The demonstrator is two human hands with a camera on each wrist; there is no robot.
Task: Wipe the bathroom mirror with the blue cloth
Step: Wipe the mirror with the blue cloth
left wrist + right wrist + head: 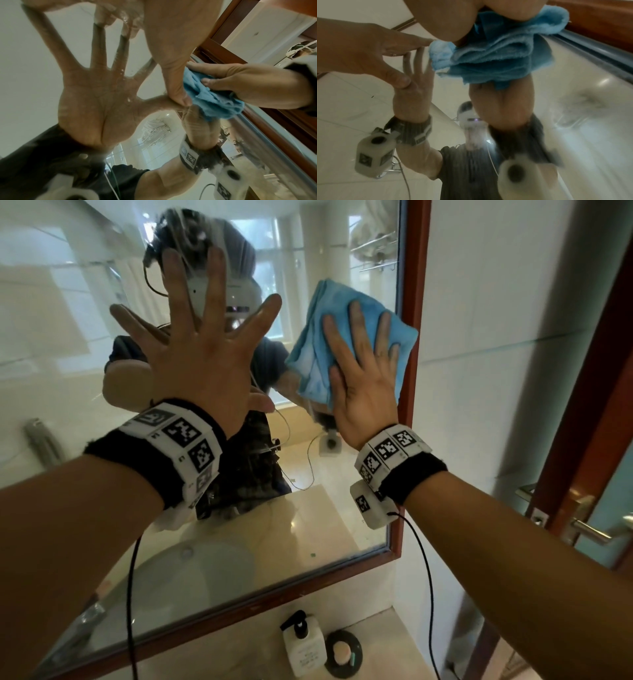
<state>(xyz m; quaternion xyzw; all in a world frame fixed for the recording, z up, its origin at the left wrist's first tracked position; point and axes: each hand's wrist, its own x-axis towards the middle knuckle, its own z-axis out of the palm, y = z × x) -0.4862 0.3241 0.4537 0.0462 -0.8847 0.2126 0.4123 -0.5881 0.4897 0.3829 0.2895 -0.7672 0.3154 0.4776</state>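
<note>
The blue cloth (346,344) is held flat against the glass of the mirror (68,344) at its right side, close beside the red-brown wooden frame (412,313). It is pressed there by the right hand (363,385), whose fingers are laid out nearly straight over the folded fabric; in the left wrist view the thumb is seen tucked against the cloth's lower edge, so the cloth is pinned between palm and glass rather than bunched in a fist. The cloth is folded in several layers, and its loose edges are seen hanging below the palm in the right wrist view (489,56).

The left hand (195,350) is spread wide to the left of the cloth — all five fingers splayed and straight, nothing held. Its fingertips are seen meeting their own reflections in the left wrist view (173,40), so contact with the glass is shown at the tips; the palm is kept off the surface. The thumb tip lies just beside the cloth.

Both wrists are wrapped in black bands carrying white marker blocks, with thin black cables hanging from them.

Below the mirror, on the near pale counter (383,625), a white pump bottle (303,645) with a black top is stood just left of a dark round dish (344,654) holding a pale bar. At the far right a metal door handle (582,522) is seen.
</note>
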